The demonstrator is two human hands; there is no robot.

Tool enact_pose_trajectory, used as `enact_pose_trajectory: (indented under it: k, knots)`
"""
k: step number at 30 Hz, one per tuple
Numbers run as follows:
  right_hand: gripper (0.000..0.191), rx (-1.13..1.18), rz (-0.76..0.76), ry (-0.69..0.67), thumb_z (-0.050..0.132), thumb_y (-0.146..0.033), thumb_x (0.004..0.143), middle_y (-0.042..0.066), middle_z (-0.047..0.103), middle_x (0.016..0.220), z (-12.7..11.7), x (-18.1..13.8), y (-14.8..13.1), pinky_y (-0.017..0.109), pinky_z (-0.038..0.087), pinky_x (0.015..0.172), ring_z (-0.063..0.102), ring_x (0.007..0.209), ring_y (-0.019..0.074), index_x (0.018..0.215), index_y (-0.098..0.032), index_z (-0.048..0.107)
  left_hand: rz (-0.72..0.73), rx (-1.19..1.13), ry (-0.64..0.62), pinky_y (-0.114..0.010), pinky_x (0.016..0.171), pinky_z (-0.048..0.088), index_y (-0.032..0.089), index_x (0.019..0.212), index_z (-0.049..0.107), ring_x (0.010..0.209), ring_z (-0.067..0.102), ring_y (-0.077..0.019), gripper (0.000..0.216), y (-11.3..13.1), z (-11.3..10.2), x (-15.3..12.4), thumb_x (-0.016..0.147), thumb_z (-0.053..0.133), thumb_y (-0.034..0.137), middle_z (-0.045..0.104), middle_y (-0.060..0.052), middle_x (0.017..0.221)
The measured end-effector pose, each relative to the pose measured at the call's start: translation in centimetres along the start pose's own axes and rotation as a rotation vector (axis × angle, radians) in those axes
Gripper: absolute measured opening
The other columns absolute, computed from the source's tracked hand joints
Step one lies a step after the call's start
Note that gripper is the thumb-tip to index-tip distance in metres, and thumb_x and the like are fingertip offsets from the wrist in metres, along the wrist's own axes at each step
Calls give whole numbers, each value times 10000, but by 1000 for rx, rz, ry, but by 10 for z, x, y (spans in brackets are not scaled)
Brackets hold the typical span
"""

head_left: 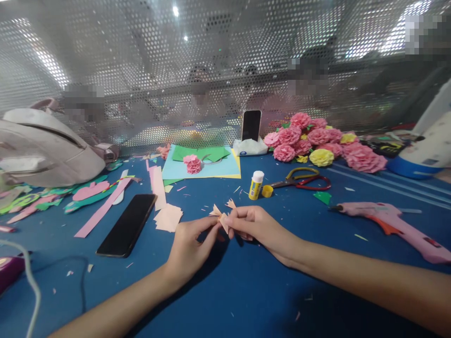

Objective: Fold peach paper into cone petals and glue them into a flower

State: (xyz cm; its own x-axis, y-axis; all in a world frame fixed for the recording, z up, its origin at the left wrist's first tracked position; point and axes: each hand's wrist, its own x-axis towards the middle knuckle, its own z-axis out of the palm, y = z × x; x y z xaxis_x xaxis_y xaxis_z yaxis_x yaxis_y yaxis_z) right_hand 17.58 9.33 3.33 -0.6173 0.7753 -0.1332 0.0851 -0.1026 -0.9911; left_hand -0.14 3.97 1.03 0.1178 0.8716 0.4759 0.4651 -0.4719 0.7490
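Between my two hands, above the blue table, is a small peach paper flower point(219, 217) with pointed, folded petals. My left hand point(192, 244) pinches it from the left with thumb and fingers. From the right, my right hand point(255, 224) grips its other side, fingers closed on the paper. The fingertips hide part of the flower. A stack of peach paper pieces point(169, 217) lies just beyond my left hand. Past my right hand stands a glue stick point(256, 185) with a white top, its yellow cap point(267, 191) beside it.
A black phone point(127, 226) lies at left. Scissors point(301, 180) and a pink glue gun point(394, 225) lie at right. Pink and yellow paper flowers point(319, 136) are heaped behind. A backpack point(52, 148) stands far left; a metal mesh screen point(151, 70) closes the back.
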Motion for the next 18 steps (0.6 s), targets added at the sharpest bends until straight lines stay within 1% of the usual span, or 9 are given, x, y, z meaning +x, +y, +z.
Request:
enact_pose_trajectory:
  k: [2, 4, 6, 8, 11, 13, 15, 18]
  knots:
    - [336, -17, -14, 6, 657, -440, 831, -13, 570, 636, 0, -1, 0, 224, 253, 480, 372, 500, 66, 683, -154, 561, -91, -85, -26, -197, 651, 519, 158, 789, 728, 605, 687, -122, 228, 1, 1, 1, 926, 548, 189, 736, -13, 687]
    - [317, -53, -90, 30, 642, -436, 851, -15, 567, 669, -1, -1, 1, 221, 310, 506, 436, 541, 80, 723, -171, 524, -233, -260, -49, -221, 644, 544, 139, 788, 716, 602, 702, -138, 241, 1, 3, 3, 930, 544, 231, 750, -43, 729]
    - [269, -149, -229, 76, 635, -413, 867, -13, 556, 727, -4, -2, 2, 229, 371, 557, 496, 619, 104, 792, -184, 514, -367, -447, -93, -256, 627, 568, 115, 834, 707, 583, 715, -160, 231, 1, 5, 4, 913, 575, 287, 762, -79, 778]
    - [191, -326, -402, 120, 633, -357, 882, -4, 545, 802, -8, -2, 2, 240, 400, 594, 511, 677, 120, 897, -193, 537, -457, -597, -143, -283, 615, 583, 95, 856, 696, 558, 717, -175, 278, 1, 6, 6, 894, 605, 355, 763, -106, 779]
    - [160, -618, -651, 101, 638, -251, 886, 24, 562, 919, -15, -2, 1, 250, 416, 618, 496, 703, 125, 1028, -205, 580, -508, -708, -157, -303, 625, 595, 87, 839, 687, 556, 719, -185, 342, 3, 6, 7, 850, 660, 427, 759, -117, 764]
    - [184, -736, -758, 57, 646, -213, 884, 41, 586, 977, -19, -1, 0, 256, 432, 648, 509, 735, 132, 1064, -211, 606, -519, -715, -151, -320, 639, 600, 87, 828, 691, 569, 724, -197, 372, 4, 6, 8, 822, 686, 459, 756, -119, 762]
    - [165, -795, -804, 43, 641, -212, 896, 44, 615, 984, -22, 0, -2, 257, 440, 665, 527, 744, 133, 1060, -209, 629, -526, -710, -156, -337, 654, 603, 84, 839, 700, 581, 729, -208, 393, 6, 5, 7, 806, 700, 476, 757, -123, 770]
    - [92, -828, -821, 85, 622, -227, 915, 45, 656, 934, -23, 1, -6, 260, 441, 667, 538, 712, 130, 988, -189, 663, -544, -698, -164, -338, 663, 603, 79, 874, 709, 587, 731, -208, 395, 8, 5, 7, 811, 701, 468, 760, -125, 771]
